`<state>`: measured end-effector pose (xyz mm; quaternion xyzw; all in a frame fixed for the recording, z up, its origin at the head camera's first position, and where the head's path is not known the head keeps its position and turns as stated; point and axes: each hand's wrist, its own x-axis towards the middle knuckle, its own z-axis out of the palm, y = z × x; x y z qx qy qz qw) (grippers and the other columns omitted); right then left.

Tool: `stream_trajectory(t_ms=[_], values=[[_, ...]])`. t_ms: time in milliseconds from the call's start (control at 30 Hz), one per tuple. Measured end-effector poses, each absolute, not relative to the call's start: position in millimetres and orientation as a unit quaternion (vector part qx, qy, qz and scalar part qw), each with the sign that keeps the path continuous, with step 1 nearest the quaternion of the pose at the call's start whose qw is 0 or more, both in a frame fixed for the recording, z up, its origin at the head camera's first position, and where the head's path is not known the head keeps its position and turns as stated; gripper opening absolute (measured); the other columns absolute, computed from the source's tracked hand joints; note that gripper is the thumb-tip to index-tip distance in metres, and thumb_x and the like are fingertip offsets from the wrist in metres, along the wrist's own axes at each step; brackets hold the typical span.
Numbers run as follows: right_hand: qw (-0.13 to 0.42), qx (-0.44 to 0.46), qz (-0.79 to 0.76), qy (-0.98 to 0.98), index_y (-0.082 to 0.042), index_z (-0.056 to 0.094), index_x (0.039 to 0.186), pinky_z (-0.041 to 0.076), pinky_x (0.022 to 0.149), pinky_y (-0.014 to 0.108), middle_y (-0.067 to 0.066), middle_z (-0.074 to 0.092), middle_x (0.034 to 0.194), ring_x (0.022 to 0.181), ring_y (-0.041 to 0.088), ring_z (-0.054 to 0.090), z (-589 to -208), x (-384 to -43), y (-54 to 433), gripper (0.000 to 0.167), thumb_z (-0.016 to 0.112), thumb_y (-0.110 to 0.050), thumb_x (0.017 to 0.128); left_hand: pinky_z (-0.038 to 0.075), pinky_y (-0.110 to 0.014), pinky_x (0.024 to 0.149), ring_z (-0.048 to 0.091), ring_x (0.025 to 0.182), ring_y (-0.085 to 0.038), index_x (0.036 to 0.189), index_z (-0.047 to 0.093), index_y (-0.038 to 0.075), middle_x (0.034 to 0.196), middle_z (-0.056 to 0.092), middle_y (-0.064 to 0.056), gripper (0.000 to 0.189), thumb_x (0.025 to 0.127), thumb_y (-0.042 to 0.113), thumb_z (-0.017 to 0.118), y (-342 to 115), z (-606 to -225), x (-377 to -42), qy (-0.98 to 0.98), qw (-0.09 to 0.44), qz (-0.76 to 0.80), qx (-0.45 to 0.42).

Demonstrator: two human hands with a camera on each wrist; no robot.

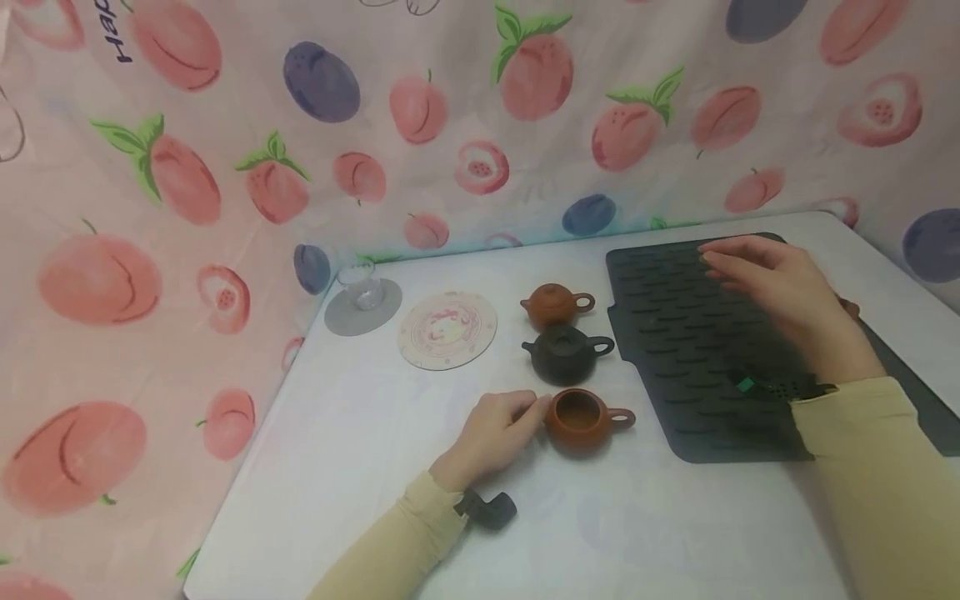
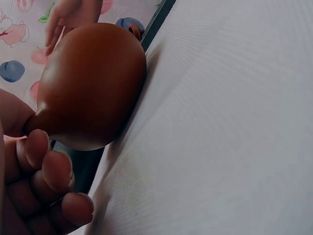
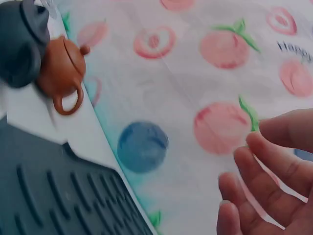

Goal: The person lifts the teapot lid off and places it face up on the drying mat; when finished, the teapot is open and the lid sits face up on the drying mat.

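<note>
My left hand [image 1: 498, 433] pinches the short spout of a lidless reddish-brown clay teapot [image 1: 577, 440] between thumb and fingers. The teapot stands upright on the white table, its round mouth uncovered and its loop handle toward the right. In the left wrist view, the teapot's rounded body [image 2: 93, 83] fills the upper left, above my curled fingertips [image 2: 57, 170]. Raised over the dark mat [image 1: 675, 350], my right hand [image 1: 772, 279] holds nothing, its fingers loosely bent. In the right wrist view its thumb and index fingertips [image 3: 257, 142] come close together.
Behind the lidless pot stand a black teapot [image 1: 564, 357] and a smaller lidded brown teapot [image 1: 552, 308]. A patterned round coaster [image 1: 447, 331] and a clear glass cup [image 1: 365, 292] on a grey disc [image 1: 345, 321] lie left. A small brown object [image 1: 849, 307] shows behind my right wrist.
</note>
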<state>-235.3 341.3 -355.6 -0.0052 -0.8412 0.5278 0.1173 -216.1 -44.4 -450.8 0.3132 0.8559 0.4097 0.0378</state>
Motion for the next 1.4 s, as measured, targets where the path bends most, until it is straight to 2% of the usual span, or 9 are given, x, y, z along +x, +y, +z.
stream_trajectory(t_ms=[200, 367, 533, 700, 900, 1000, 1167, 1233, 1400], values=[[0.108, 0.063, 0.565, -0.815, -0.006, 0.064, 0.136, 0.049, 0.086, 0.018, -0.012, 0.068, 0.116, 0.104, 0.008, 0.063, -345, -249, 313, 0.039, 0.064, -0.028, 0.103, 0.034, -0.025, 0.053, 0.045, 0.056, -0.009, 0.071, 0.058, 0.021, 0.059, 0.046, 0.01, 0.043, 0.108, 0.042, 0.049, -45, -453, -215, 0.853, 0.038, 0.415, 0.314], [0.077, 0.103, 0.637, -0.76, -0.009, 0.066, 0.133, 0.05, 0.09, 0.022, -0.007, 0.067, 0.122, 0.11, 0.013, 0.063, -343, -257, 295, 0.031, 0.061, -0.021, 0.105, 0.034, -0.025, 0.053, 0.045, 0.057, -0.009, 0.072, 0.059, 0.021, 0.059, 0.046, 0.011, 0.043, 0.108, 0.043, 0.049, -45, -455, -214, 0.854, 0.038, 0.415, 0.312], [0.044, 0.098, 0.718, -0.687, -0.01, 0.07, 0.125, 0.049, 0.09, 0.026, -0.001, 0.067, 0.123, 0.11, 0.017, 0.062, -345, -263, 283, 0.024, 0.063, -0.018, 0.104, 0.035, -0.025, 0.054, 0.046, 0.057, -0.008, 0.072, 0.059, 0.021, 0.06, 0.046, 0.011, 0.043, 0.107, 0.042, 0.05, -43, -456, -214, 0.853, 0.037, 0.417, 0.312], [0.056, 0.077, 0.737, -0.669, -0.008, 0.07, 0.124, 0.048, 0.088, 0.026, 0.001, 0.068, 0.119, 0.106, 0.018, 0.062, -351, -262, 272, 0.026, 0.067, -0.02, 0.102, 0.035, -0.025, 0.054, 0.046, 0.057, -0.008, 0.071, 0.059, 0.021, 0.06, 0.047, 0.011, 0.043, 0.107, 0.041, 0.05, -42, -455, -212, 0.852, 0.037, 0.417, 0.314], [0.061, 0.048, 0.668, -0.74, -0.007, 0.062, 0.136, 0.047, 0.092, 0.026, 0.001, 0.064, 0.125, 0.112, 0.02, 0.059, -360, -260, 261, 0.044, 0.065, -0.036, 0.102, 0.036, -0.025, 0.054, 0.047, 0.057, -0.008, 0.073, 0.062, 0.02, 0.06, 0.048, 0.011, 0.044, 0.108, 0.043, 0.049, -41, -453, -212, 0.851, 0.04, 0.419, 0.314], [0.06, 0.047, 0.608, -0.79, -0.008, 0.059, 0.141, 0.046, 0.097, 0.034, 0.002, 0.062, 0.132, 0.114, 0.02, 0.058, -362, -262, 255, 0.052, 0.063, -0.043, 0.102, 0.035, -0.025, 0.054, 0.046, 0.057, -0.007, 0.07, 0.06, 0.021, 0.059, 0.047, 0.012, 0.045, 0.107, 0.043, 0.049, -41, -453, -213, 0.853, 0.03, 0.417, 0.312], [0.053, 0.067, 0.521, -0.849, -0.013, 0.063, 0.138, 0.044, 0.099, 0.052, 0.009, 0.062, 0.133, 0.117, 0.026, 0.058, -363, -265, 245, 0.049, 0.062, -0.046, 0.102, 0.034, -0.025, 0.053, 0.045, 0.055, -0.008, 0.066, 0.057, 0.022, 0.057, 0.045, 0.012, 0.048, 0.107, 0.045, 0.049, -40, -452, -214, 0.86, 0.027, 0.411, 0.301], [0.05, 0.083, 0.484, -0.87, -0.013, 0.064, 0.135, 0.046, 0.099, 0.055, 0.01, 0.064, 0.131, 0.118, 0.028, 0.059, -363, -267, 240, 0.046, 0.063, -0.045, 0.102, 0.034, -0.025, 0.053, 0.045, 0.055, -0.009, 0.067, 0.057, 0.022, 0.057, 0.045, 0.011, 0.049, 0.107, 0.047, 0.048, -41, -452, -215, 0.863, 0.03, 0.409, 0.295], [0.033, 0.127, 0.391, -0.911, -0.014, 0.066, 0.132, 0.052, 0.09, 0.057, 0.011, 0.067, 0.126, 0.115, 0.033, 0.063, -363, -272, 228, 0.042, 0.063, -0.043, 0.102, 0.036, -0.026, 0.055, 0.047, 0.058, -0.009, 0.07, 0.062, 0.021, 0.058, 0.047, 0.011, 0.05, 0.107, 0.051, 0.046, -41, -453, -216, 0.867, 0.034, 0.406, 0.287]])
